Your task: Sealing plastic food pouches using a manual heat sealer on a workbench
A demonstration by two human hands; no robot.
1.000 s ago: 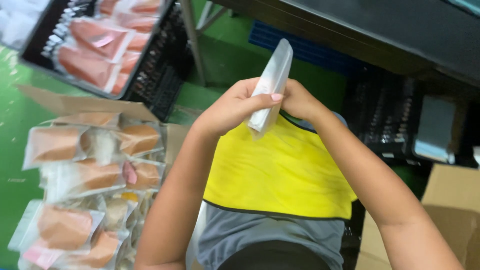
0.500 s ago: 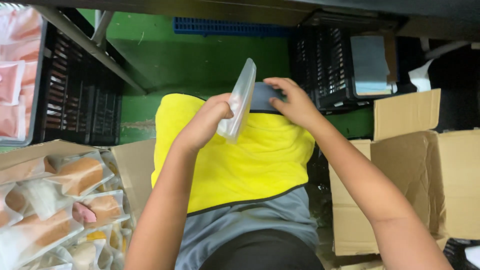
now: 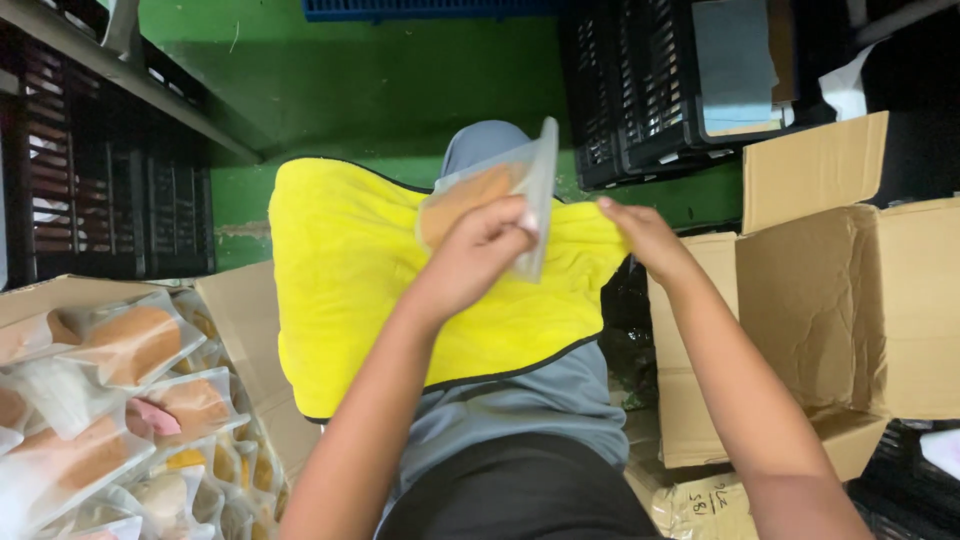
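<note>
The clear, flat plastic pouch with an orange-brown filling [image 3: 490,200] is held above the yellow cloth [image 3: 350,290] on the person's lap, pinched between the clenched fingers [image 3: 500,222] of the left hand [image 3: 470,255]; the right hand [image 3: 645,235] lies just beside its lower edge with fingers released and extended. The pouch appears light, limp and slick, so a grip on the filled middle should hold better than one on the thin sealed rim. An open brown cardboard box [image 3: 850,300] stands beyond the right fingers, and further filled pouches [image 3: 120,400] lie well below the left fingers.
</note>
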